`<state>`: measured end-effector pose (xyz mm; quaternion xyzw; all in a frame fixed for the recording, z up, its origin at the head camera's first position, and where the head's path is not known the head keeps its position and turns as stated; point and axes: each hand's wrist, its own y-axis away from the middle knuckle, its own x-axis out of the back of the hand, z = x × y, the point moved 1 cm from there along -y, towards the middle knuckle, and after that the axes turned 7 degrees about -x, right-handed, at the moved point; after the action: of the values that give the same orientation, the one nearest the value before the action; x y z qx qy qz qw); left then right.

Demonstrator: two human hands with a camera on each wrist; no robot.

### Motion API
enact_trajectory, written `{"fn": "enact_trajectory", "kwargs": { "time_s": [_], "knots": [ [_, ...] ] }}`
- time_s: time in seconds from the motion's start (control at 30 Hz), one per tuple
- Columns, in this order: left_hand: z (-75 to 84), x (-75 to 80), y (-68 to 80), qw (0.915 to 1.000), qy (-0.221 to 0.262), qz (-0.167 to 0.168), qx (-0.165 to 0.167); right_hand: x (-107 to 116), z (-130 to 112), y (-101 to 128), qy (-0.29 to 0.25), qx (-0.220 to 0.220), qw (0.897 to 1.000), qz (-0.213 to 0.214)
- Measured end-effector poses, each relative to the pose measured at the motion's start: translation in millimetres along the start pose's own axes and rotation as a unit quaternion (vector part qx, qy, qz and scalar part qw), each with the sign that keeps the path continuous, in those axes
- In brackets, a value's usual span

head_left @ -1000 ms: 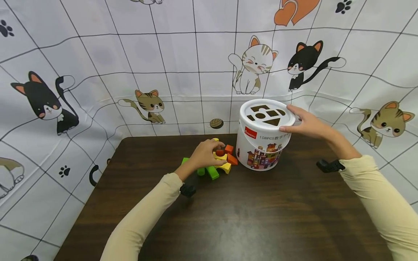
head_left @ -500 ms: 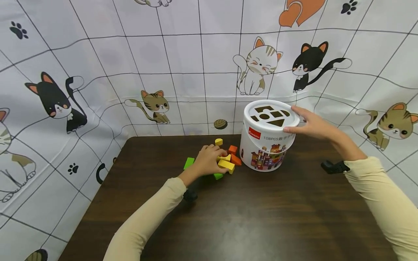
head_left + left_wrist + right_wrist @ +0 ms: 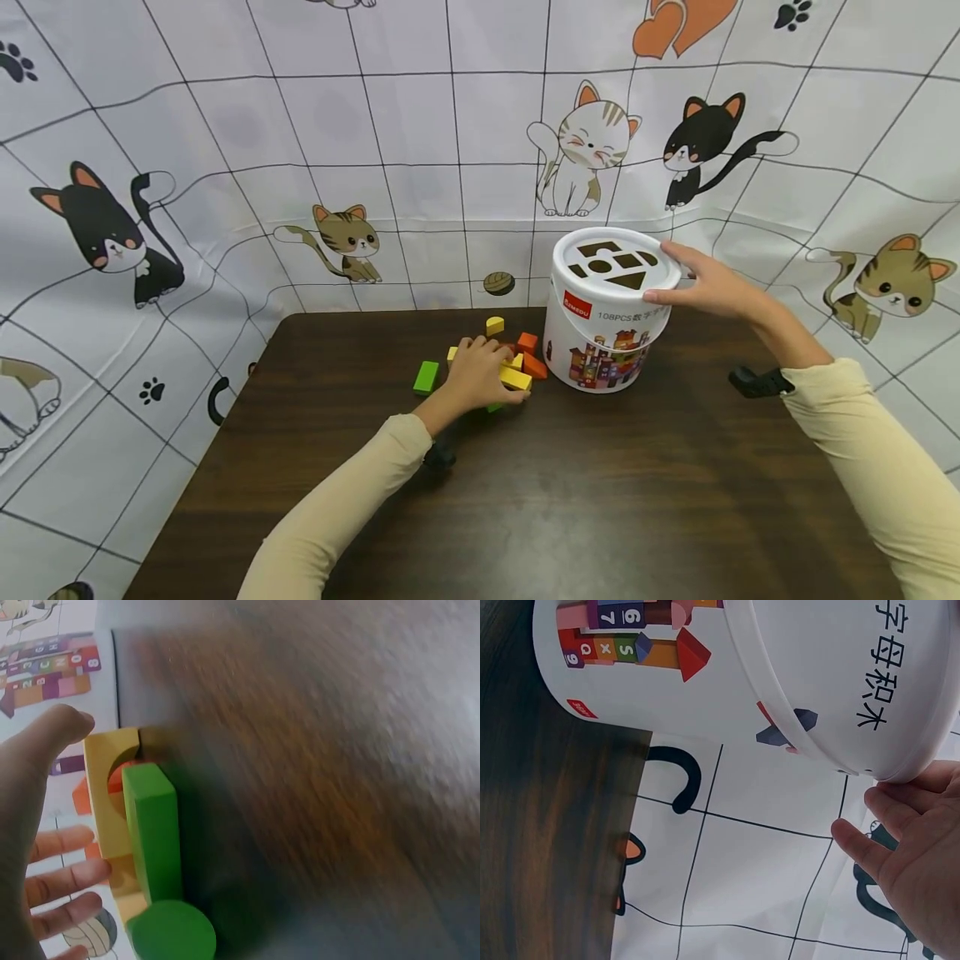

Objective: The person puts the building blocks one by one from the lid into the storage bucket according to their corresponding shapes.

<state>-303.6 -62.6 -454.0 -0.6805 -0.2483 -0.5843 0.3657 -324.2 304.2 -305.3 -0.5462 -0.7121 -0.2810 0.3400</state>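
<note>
the left hand [image 3: 476, 377] lies with relaxed fingers over the blocks [image 3: 517, 372] on the desk [image 3: 600, 483]; the right hand [image 3: 705, 283], fingers straight, touches the bucket's [image 3: 600, 342] lid [image 3: 615, 267].

Blocks [image 3: 517, 367] on table [image 3: 600, 500], just left of bucket [image 3: 603, 333]

My left hand [image 3: 480, 375] covers most of the block pile [image 3: 517, 367], so I cannot tell what its fingers touch. Left wrist view: table [image 3: 322, 772] blurred, hand cut by the left edge. Right wrist view: bucket [image 3: 780, 667] cropped at the top, right hand [image 3: 915, 855] cropped at the right.
</note>
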Motion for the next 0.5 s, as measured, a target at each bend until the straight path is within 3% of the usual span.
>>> {"fn": "enact_trajectory", "kwargs": {
  "time_s": [0.23,0.5],
  "knots": [
    [8.4,-2.0,2.0,0.9998,0.008,-0.002,0.020,-6,-2,-1,0.006,-0.009,1.000,-0.005],
    [13.9,-2.1,-4.6,0.9997,0.001,0.023,0.012,-2,-2,0,-0.001,-0.008,1.000,0.000]
  ]
}}
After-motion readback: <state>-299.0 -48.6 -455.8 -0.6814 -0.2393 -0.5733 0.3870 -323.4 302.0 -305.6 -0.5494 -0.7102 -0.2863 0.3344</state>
